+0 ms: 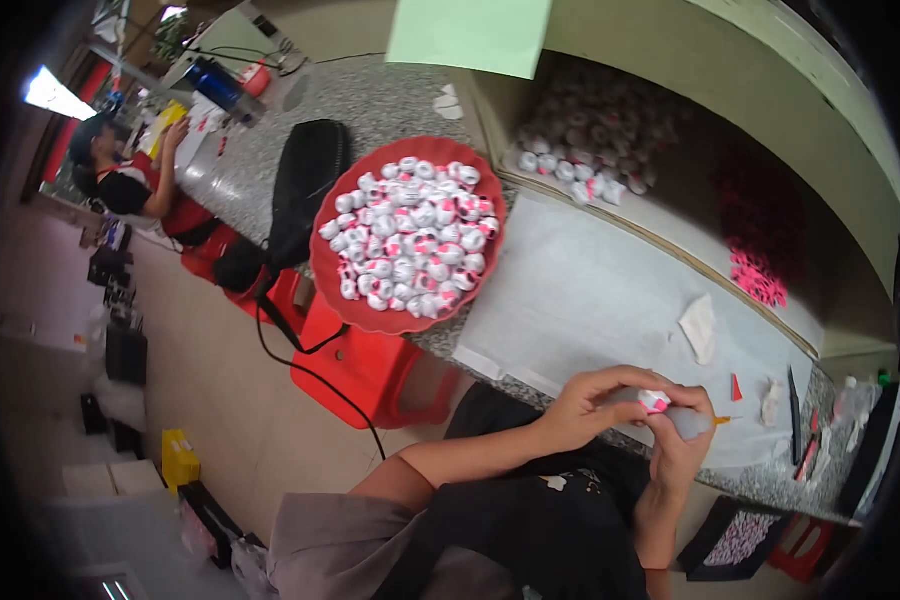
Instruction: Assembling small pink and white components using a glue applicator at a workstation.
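Over the near edge of the worktop, my left hand point(588, 402) pinches a small rounded white piece with pink patches point(654, 402) between thumb and fingers. My right hand point(670, 462) meets it from the other side, its thumb and fingertips close against the piece. Tucked in the right palm is a translucent squeeze bottle point(688, 422) with a thin orange needle tip pointing away to the right. A red scalloped tray point(324, 270) heaped with similar white and pink pieces stands to the left on the worktop.
White paper point(570, 290) covers the worktop. On it lie a crumpled tissue point(699, 328) and a small red scrap point(736, 388). A shelf behind holds white pieces point(580, 178) and pink pieces point(760, 280). Slim tools point(795, 415) lie at right. Red stools point(370, 375) stand below; another person point(130, 185) sits far left.
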`<state>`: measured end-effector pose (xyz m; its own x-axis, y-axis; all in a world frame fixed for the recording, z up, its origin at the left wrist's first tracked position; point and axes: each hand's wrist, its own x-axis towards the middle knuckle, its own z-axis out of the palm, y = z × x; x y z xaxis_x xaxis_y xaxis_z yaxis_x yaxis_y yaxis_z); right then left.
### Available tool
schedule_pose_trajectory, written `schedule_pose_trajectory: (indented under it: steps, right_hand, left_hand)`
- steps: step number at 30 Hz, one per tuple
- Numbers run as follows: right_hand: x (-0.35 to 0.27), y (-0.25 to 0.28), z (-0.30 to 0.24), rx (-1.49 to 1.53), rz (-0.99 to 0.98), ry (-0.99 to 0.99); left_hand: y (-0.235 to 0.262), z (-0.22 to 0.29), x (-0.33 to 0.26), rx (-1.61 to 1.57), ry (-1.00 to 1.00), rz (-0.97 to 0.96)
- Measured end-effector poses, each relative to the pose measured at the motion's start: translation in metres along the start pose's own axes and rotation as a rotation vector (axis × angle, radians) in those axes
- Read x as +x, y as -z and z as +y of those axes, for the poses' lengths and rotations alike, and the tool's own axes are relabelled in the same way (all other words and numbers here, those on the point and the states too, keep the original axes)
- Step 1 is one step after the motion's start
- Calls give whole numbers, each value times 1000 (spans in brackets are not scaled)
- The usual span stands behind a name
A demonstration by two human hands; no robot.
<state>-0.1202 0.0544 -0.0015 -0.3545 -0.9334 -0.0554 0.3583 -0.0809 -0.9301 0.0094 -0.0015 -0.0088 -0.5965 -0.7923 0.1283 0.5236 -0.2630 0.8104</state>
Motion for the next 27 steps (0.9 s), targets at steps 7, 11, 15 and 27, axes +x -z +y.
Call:
schedule_pose_trajectory:
  steps: [7,11,15,27]
  right_hand:
    - [-1,-25,0,136,-92,16]
    - [5,-30,5,196,-103,-69]
    - [15,-39,-7,51,-163,-202]
    - [16,13,-3,-124,-139,84]
  left_hand:
    - [6,8,-11,284,-216,50]
    - [17,22,-12,431,-238,65]
    - [59,78,-38,951,-487,479]
    - [44,101,111,1587,-542,173]
